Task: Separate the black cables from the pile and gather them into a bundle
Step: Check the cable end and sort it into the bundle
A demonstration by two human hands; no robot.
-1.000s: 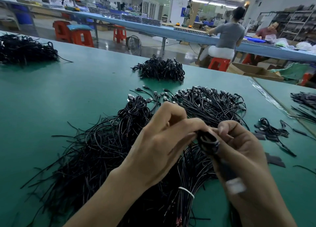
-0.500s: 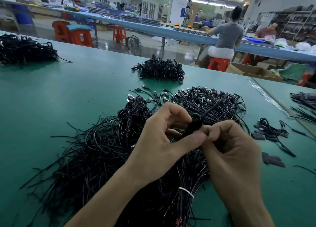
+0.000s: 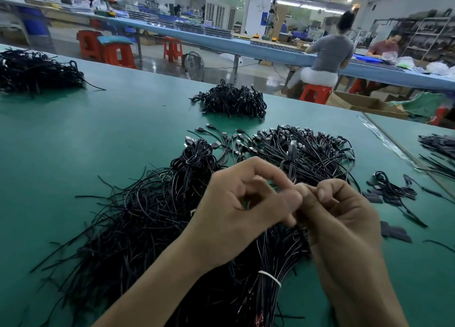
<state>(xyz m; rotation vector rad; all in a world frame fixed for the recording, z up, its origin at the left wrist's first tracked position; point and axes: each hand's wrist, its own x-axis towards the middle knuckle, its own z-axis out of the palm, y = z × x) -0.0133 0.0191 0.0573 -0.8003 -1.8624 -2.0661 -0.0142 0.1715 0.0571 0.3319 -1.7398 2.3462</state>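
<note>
A big loose pile of black cables [image 3: 138, 218] spreads over the green table [image 3: 73, 142] in front of me. Beyond it lies a fan of cables with metal plugs [image 3: 302, 147]. My left hand [image 3: 241, 211] and my right hand [image 3: 339, 216] meet above the pile, fingers curled, and together pinch one black cable [image 3: 292, 159] whose plug end sticks up between them. Below my hands a bunch of cables is tied with a white band [image 3: 269, 277].
Coiled cable heaps sit at the table's far middle [image 3: 234, 100] and far left [image 3: 34, 70]. A small coil [image 3: 391, 189] and flat black pieces [image 3: 394, 230] lie to the right. Another table edge [image 3: 406, 154] runs at right. People sit at a far bench.
The coiled loop seen between my fingers half a second ago is gone from sight. Now the cable's plug end stands upright above my fingertips, and both hands sit slightly closer together.
</note>
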